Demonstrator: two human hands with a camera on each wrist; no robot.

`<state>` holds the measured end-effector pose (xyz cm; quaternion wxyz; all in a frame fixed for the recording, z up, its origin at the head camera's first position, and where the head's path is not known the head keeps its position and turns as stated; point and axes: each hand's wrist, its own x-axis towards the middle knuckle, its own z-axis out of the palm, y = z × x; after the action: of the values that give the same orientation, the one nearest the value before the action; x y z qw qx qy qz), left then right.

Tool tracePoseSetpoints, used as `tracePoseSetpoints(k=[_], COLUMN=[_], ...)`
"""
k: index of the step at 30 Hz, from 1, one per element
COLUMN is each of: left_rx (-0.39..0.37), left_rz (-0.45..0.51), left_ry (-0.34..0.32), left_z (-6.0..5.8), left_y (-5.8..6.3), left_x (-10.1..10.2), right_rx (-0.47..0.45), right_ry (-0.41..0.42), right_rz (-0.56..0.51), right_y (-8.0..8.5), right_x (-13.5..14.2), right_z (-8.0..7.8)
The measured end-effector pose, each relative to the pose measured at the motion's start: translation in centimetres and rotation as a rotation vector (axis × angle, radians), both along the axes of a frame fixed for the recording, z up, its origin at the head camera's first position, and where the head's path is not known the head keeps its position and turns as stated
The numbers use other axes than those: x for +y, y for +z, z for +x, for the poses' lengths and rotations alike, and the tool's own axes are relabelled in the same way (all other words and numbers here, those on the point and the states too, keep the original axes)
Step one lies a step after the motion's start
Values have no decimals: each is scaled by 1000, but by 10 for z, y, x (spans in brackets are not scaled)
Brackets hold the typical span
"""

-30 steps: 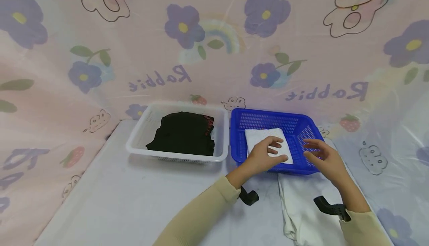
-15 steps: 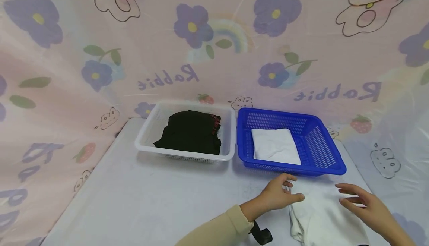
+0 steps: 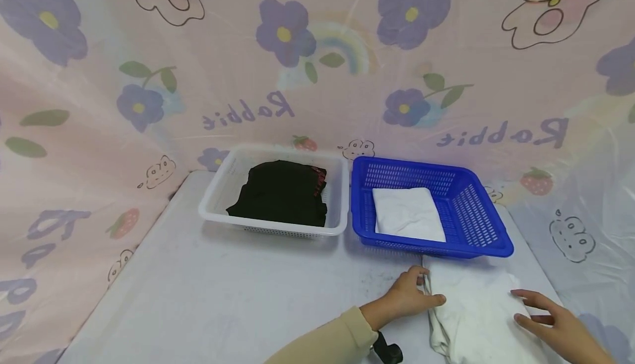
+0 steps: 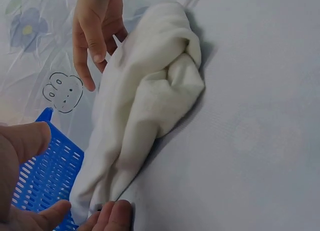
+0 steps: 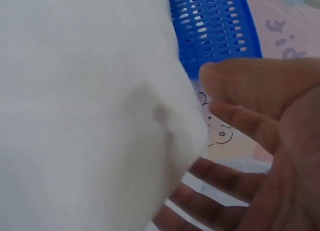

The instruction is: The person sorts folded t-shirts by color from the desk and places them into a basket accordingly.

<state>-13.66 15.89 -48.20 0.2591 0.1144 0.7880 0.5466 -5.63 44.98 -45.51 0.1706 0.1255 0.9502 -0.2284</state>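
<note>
A white cloth garment [image 3: 476, 314], loosely folded with bunched layers along its left side, lies on the table in front of the blue basket. My left hand [image 3: 409, 295] is at its left edge, the thumb spread from the fingers and reaching over the cloth. In the left wrist view, the fingertips [image 4: 117, 216] are against the garment's far end. Beside the right edge is my right hand [image 3: 560, 325], fingers loosely bent and thumb apart. The right wrist view has its lower fingers partly behind the cloth's edge, and I cannot tell whether they touch it.
The blue basket [image 3: 476, 215] holds a folded white cloth [image 3: 409, 213]. To its left stands a white basket [image 3: 210, 212] with a folded black garment [image 3: 283, 193] showing red marks. A patterned curtain [image 3: 317, 99] hangs behind the table [image 3: 238, 298].
Both hands have come back from above the blue basket to either side of the white garment. The left hand has come down to its left edge. The view has shifted slightly.
</note>
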Motion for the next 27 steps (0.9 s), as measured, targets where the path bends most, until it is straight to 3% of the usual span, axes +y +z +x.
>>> tracePoseSetpoints(k=[8, 17, 21, 27], left_rx=[-39, -45, -26, -29], left_rz=[-45, -17, -33, -8], left_ry=[-45, -15, -44, -103], left_z=[2, 5, 6, 7], left_y=[1, 0, -1, -5], left_x=[7, 12, 14, 16], right_rx=[-46, -13, 31, 28], right_ry=[34, 70, 104, 95], right_rz=[-24, -50, -76, -76], right_y=[-12, -18, -22, -24], right_x=[0, 2, 0, -4], right_z=[0, 1, 2, 2])
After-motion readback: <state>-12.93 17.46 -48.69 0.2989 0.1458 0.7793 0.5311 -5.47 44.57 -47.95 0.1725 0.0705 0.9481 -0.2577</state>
